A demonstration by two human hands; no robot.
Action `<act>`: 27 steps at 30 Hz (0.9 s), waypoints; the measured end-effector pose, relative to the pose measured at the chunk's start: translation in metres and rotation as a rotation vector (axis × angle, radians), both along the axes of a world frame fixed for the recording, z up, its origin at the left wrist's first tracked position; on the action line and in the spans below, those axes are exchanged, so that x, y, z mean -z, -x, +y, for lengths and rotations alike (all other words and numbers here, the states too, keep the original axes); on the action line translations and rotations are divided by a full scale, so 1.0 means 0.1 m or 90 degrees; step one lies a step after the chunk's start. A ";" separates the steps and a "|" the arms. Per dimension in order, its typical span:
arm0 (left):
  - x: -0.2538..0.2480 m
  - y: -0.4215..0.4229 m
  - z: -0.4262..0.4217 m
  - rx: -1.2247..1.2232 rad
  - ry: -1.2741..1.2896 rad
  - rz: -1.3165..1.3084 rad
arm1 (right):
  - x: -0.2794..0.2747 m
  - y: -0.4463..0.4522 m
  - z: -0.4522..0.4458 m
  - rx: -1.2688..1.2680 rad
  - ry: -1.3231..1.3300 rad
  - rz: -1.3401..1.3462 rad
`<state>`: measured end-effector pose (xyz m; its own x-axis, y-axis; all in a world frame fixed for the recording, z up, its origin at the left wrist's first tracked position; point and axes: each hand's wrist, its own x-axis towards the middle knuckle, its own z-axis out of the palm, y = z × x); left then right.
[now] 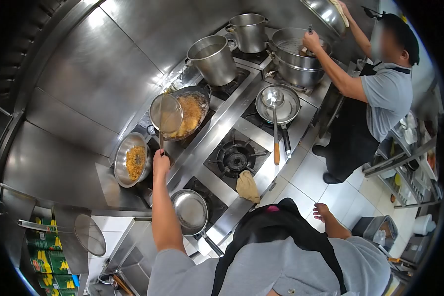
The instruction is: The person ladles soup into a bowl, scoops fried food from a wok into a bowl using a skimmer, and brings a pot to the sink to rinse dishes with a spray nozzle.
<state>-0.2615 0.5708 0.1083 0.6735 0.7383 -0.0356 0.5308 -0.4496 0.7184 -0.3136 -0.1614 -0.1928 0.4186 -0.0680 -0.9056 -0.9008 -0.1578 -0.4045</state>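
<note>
My left hand (161,164) grips the handle of a round mesh strainer (166,113). The strainer's mesh is over the left side of a dark wok (200,93), where golden food fries in bubbling oil. Beside it, nearer the wall, a steel bowl (121,167) holds more golden fried bits. My right hand (322,212) hangs low at my right side above the tiled floor, empty, its fingers apart and slightly curled.
Tall pots (214,66) stand at the back of the stove (254,133). A pan (264,111) with a ladle (273,97) and a small pan (190,209) sit on it. A cloth (247,186) lies near its edge. A co-worker (387,93) holds a lid over a steamer (301,74).
</note>
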 end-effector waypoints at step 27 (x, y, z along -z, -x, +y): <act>-0.55 -0.05 -0.36 0.091 0.086 0.087 | 0.64 0.45 -0.74 -0.050 -0.013 0.012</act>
